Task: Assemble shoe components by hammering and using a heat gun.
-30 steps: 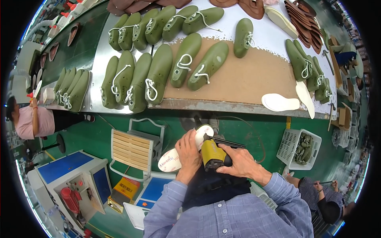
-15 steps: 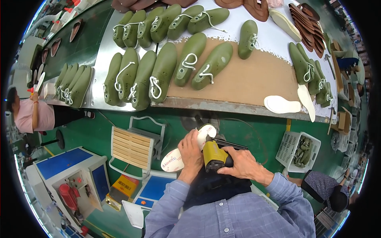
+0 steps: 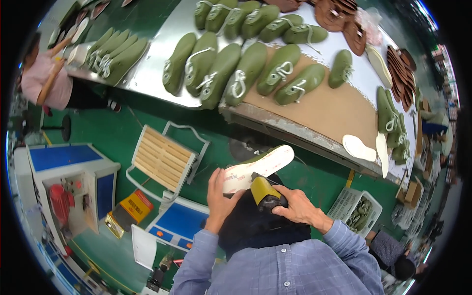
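Note:
My left hand (image 3: 220, 197) grips a green shoe last with a white insole (image 3: 258, 168) on its bottom, held sole-up over my lap. My right hand (image 3: 298, 206) holds a yellow hand tool (image 3: 265, 191) with a dark nose pressed against the insole near its heel end. A dark apron (image 3: 255, 226) covers my lap beneath both hands. On the long table (image 3: 324, 110) ahead lie several green shoe lasts (image 3: 246, 73) tied with white laces.
Two loose white insoles (image 3: 361, 147) lie near the table's front edge. Brown soles (image 3: 344, 19) are stacked at the far side. A slatted chair (image 3: 162, 160) stands to my left, a white basket (image 3: 356, 211) of green parts to my right. A person in pink (image 3: 42, 81) works at far left.
The view has swung to the right and closer. My hands keep the last and the tool together, with the insole now tilted up toward the right.

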Motion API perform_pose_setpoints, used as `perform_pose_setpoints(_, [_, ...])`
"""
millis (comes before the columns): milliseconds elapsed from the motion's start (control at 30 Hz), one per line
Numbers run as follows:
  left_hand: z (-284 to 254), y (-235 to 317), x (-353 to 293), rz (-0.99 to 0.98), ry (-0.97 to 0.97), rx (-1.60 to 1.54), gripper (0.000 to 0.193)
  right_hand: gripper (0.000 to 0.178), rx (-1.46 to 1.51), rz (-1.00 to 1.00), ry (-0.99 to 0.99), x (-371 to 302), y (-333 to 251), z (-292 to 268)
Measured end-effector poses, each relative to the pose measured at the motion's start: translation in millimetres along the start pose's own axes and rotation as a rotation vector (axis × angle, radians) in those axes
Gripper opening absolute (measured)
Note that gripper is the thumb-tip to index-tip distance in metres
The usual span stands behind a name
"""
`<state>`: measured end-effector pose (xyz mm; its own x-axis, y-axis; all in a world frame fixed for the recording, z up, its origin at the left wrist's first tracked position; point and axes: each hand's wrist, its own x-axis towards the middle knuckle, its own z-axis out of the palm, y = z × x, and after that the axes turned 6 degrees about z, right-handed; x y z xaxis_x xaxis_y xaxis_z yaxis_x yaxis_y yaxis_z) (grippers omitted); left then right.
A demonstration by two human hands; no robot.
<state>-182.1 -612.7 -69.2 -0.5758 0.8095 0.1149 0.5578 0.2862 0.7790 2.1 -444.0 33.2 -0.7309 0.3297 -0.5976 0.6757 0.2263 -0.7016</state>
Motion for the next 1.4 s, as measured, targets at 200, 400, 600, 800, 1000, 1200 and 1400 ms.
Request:
perform_pose_setpoints(200, [33.4,-7.8,11.0,-0.574,0.430,-0.658,0.053,0.078,0.115,-0.015,0.052,9.7,-6.6,16.0])
perform_pose_setpoints(400, [45.5,-6.5,25.9,-0.556,0.655,-0.972,0.048,0.087,0.104,-0.012,0.051,17.6,-9.8,17.9])
perform_pose_setpoints(600, [65.1,2.9,31.7,-0.579,0.707,-0.772,0.059,0.098,0.057,-0.038,0.069,21.4,-15.6,15.9])
perform_pose_setpoints(800, [57.0,8.4,35.1,-0.450,0.649,-0.711,0.058,0.098,0.044,-0.069,0.046,17.6,-17.7,5.7])
perform_pose_setpoints(1000, [57.9,4.4,34.8,-0.392,0.688,-0.850,0.053,0.098,0.020,-0.073,-0.023,26.4,-28.8,5.2])
perform_pose_setpoints(1200, [55.7,-1.3,37.0,-0.358,0.640,-0.877,0.046,0.095,-0.033,-0.102,-0.081,35.5,-38.0,6.6])
perform_pose_setpoints(1400, [55.6,-5.4,37.1,-0.349,0.611,-0.860,0.044,0.091,-0.021,-0.086,-0.079,37.1,-41.2,4.7])
